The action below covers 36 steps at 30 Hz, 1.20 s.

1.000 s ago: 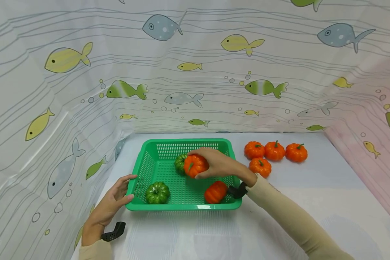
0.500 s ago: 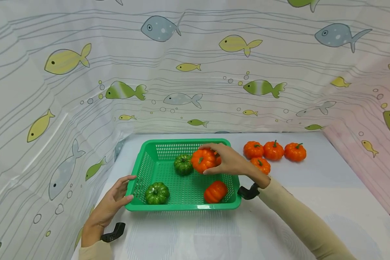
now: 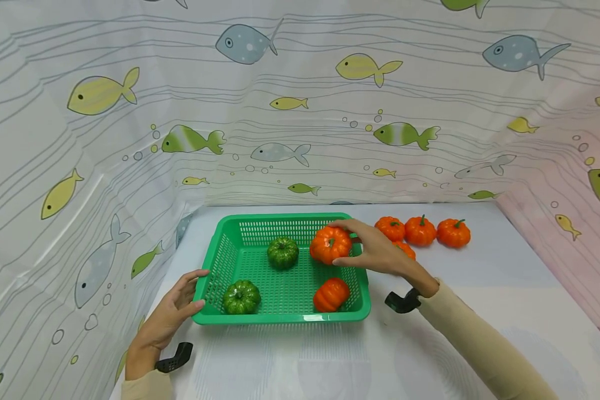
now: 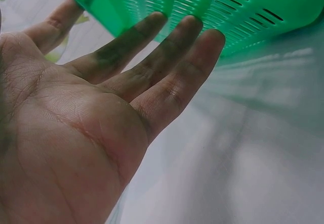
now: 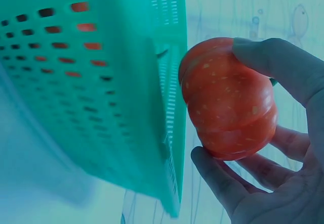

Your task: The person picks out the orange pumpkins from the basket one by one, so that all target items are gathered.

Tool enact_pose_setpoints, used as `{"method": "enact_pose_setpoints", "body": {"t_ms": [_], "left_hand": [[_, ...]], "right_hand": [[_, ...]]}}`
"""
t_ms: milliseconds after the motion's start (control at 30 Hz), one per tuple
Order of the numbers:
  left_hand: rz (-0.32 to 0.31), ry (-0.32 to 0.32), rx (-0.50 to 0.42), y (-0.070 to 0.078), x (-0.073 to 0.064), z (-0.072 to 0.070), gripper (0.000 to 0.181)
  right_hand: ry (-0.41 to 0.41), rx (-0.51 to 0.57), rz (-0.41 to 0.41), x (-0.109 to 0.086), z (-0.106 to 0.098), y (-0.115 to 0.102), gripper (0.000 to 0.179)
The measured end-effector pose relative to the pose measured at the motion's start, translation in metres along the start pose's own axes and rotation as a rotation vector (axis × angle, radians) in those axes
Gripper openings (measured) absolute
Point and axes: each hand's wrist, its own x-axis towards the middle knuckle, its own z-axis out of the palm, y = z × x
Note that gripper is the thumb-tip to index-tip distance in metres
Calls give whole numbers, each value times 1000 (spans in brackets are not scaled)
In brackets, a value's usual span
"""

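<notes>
My right hand [image 3: 372, 247] holds an orange pumpkin [image 3: 331, 245] with a green stem between thumb and fingers, over the right side of the green basket [image 3: 280, 319]. In the right wrist view the held pumpkin [image 5: 230, 102] is raised beside the basket rim, fingertips around its lower side. My left hand [image 3: 172, 308] rests against the basket's left rim, fingers loosely extended; its fingertips [image 4: 210, 42] meet the slotted wall in the left wrist view. Inside the basket lie two green pumpkins, one at the back [image 3: 283, 253] and one front left [image 3: 242, 297], plus an orange pumpkin [image 3: 331, 295] front right.
Several orange pumpkins stand on the white table [image 3: 490, 266] right of the basket, including a far-right one [image 3: 453, 233] and a middle one [image 3: 420, 231]; another [image 3: 405, 249] is partly behind my right hand. A fish-patterned curtain [image 3: 300, 122] surrounds the back and sides.
My right hand has moved right with the orange pumpkin, away from the back green pumpkin, which is now fully visible. The left hand and basket have stayed in place.
</notes>
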Motion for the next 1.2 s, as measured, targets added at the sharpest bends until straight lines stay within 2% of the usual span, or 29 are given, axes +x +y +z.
{"method": "enact_pose_setpoints", "body": {"t_ms": [233,500,900,1200], "left_hand": [[17,-4,12,0,2,-1,62],[-33,4,17,4,-1,0,63],[-66,35,9,6,-2,2,63],[-6,11,16,2,1,1,62]], "right_hand": [[46,21,34,-20,-10,14,75],[127,47,111,-49,-22,27,77],[223,5,217,-87,-40,48,81],[279,-7,293,-121,-49,71,80]]}}
